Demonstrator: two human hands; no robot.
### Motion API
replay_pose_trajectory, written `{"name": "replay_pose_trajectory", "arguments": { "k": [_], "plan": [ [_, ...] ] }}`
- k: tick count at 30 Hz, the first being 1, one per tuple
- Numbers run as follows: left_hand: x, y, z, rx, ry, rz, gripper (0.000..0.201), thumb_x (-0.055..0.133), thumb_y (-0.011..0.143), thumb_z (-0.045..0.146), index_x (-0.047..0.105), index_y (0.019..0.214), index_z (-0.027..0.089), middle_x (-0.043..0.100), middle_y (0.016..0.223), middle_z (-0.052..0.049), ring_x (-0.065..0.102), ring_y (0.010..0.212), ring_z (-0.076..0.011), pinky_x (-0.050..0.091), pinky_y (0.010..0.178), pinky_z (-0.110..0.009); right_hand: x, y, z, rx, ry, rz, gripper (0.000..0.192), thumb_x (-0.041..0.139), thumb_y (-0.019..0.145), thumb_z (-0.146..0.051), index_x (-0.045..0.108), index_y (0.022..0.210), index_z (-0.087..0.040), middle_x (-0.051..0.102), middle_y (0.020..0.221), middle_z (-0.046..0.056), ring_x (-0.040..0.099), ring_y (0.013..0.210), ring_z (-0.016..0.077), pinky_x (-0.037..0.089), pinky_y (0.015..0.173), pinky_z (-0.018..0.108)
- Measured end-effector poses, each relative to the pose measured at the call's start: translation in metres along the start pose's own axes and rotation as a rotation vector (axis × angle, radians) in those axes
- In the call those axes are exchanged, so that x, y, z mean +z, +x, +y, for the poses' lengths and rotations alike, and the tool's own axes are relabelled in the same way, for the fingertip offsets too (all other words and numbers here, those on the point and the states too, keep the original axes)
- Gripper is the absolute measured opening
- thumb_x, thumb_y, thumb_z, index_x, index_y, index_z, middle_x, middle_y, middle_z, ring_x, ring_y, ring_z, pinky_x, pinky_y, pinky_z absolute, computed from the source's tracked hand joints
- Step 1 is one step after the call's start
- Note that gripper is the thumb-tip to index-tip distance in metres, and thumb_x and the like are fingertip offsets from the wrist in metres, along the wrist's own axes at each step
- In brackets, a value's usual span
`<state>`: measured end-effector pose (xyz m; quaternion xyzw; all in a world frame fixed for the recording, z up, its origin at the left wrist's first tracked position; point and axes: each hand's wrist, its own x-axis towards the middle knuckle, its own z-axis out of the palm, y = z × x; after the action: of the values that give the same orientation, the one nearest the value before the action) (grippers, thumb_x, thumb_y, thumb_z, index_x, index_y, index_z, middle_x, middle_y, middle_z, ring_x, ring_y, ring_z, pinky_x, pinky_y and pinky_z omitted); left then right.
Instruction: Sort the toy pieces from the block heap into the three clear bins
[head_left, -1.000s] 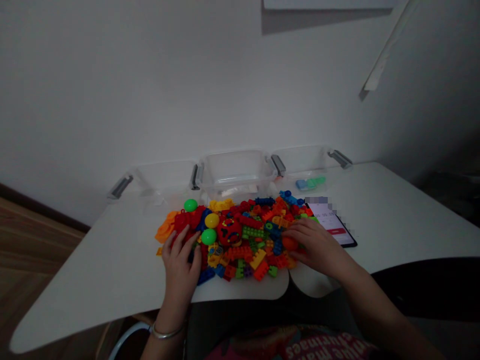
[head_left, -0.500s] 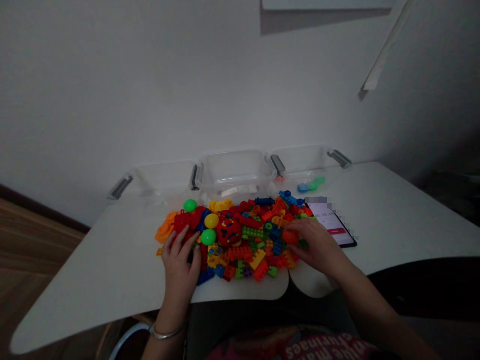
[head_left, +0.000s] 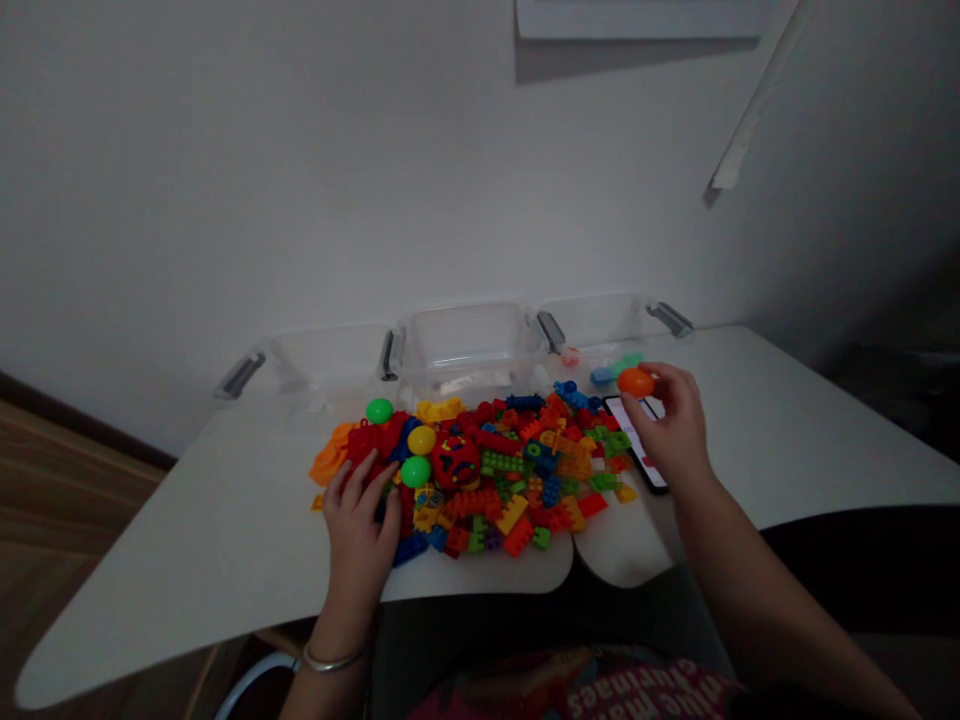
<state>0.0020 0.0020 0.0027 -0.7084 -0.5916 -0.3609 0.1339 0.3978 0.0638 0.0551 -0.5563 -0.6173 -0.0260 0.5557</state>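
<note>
An orange ball (head_left: 636, 382) is pinched between the fingers and thumb of my right hand (head_left: 675, 420), raised above the phone (head_left: 646, 462). My left hand (head_left: 364, 525) lies with spread fingers on the left edge of a heap of toy building blocks (head_left: 510, 465). Close to its fingertips are a green ball (head_left: 416, 471), a yellow ball (head_left: 421, 440) and red plastic pieces (head_left: 371, 440). Another green ball (head_left: 379, 410) tops the heap's back left. A red toy with coloured marks (head_left: 456, 460) sits mid-heap.
Three clear plastic boxes stand along the wall: a left box (head_left: 330, 355), a middle box (head_left: 472, 335) and a right box (head_left: 596, 320). Blue and green pieces (head_left: 619, 370) show through the right box, as does a reddish one (head_left: 570, 357). The white table (head_left: 210, 520) has a curved front edge.
My right hand has lifted the orange ball off the right side of the heap and carried it up and right, over the phone. My left hand has stayed nearly still.
</note>
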Motion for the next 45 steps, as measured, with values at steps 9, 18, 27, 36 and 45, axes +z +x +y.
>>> {"name": "replay_pose_trajectory", "arguments": {
  "k": [9, 18, 27, 36, 45],
  "plan": [
    [-0.001, -0.002, 0.001, -0.040, -0.035, -0.007, 0.029, 0.051, 0.090, 0.029, 0.067, 0.114, 0.025, 0.059, 0.134, -0.009, 0.042, 0.131, -0.0309, 0.035, 0.109, -0.054, 0.027, 0.079, 0.029, 0.077, -0.101, -0.105, 0.043, 0.055, 0.083, -0.043, 0.060, 0.118, -0.018, 0.068, 0.117, 0.014, 0.067, 0.088, 0.0228, 0.053, 0.071, 0.036],
    [-0.005, -0.005, 0.002, -0.020, -0.028, -0.031, 0.033, 0.048, 0.092, 0.029, 0.064, 0.120, 0.023, 0.057, 0.137, -0.009, 0.039, 0.134, -0.0312, 0.032, 0.111, -0.055, 0.049, 0.079, 0.026, 0.022, -0.549, -0.333, 0.039, 0.041, 0.090, -0.032, 0.078, 0.091, -0.019, 0.075, 0.082, 0.013, 0.068, 0.090, 0.0303, 0.043, 0.088, 0.047],
    [-0.010, -0.005, 0.006, 0.022, -0.035, -0.061, 0.044, 0.049, 0.092, 0.032, 0.053, 0.135, 0.022, 0.054, 0.141, -0.010, 0.033, 0.138, -0.0326, 0.028, 0.114, -0.055, 0.021, 0.051, 0.016, -0.115, -0.237, -0.219, 0.036, 0.051, 0.087, -0.038, 0.068, 0.111, -0.018, 0.071, 0.113, 0.013, 0.061, 0.108, 0.0300, 0.042, 0.100, 0.047],
    [-0.011, 0.001, 0.011, 0.085, -0.048, -0.110, 0.046, 0.051, 0.093, 0.034, 0.049, 0.137, 0.024, 0.058, 0.137, -0.008, 0.042, 0.132, -0.0284, 0.034, 0.111, -0.052, 0.005, -0.028, -0.023, -0.237, -0.088, -0.377, 0.038, 0.052, 0.090, -0.033, 0.055, 0.126, -0.020, 0.066, 0.120, 0.012, 0.060, 0.111, 0.0289, 0.047, 0.096, 0.047],
    [-0.015, 0.023, 0.019, -0.003, 0.103, -0.277, 0.049, 0.055, 0.088, 0.044, 0.057, 0.133, 0.026, 0.068, 0.122, -0.009, 0.054, 0.118, -0.0336, 0.027, 0.107, -0.062, 0.014, -0.052, -0.021, -0.190, -0.036, -0.433, 0.037, 0.053, 0.090, -0.031, 0.054, 0.125, -0.021, 0.065, 0.120, 0.012, 0.060, 0.110, 0.0295, 0.049, 0.095, 0.049]
  ]
}}
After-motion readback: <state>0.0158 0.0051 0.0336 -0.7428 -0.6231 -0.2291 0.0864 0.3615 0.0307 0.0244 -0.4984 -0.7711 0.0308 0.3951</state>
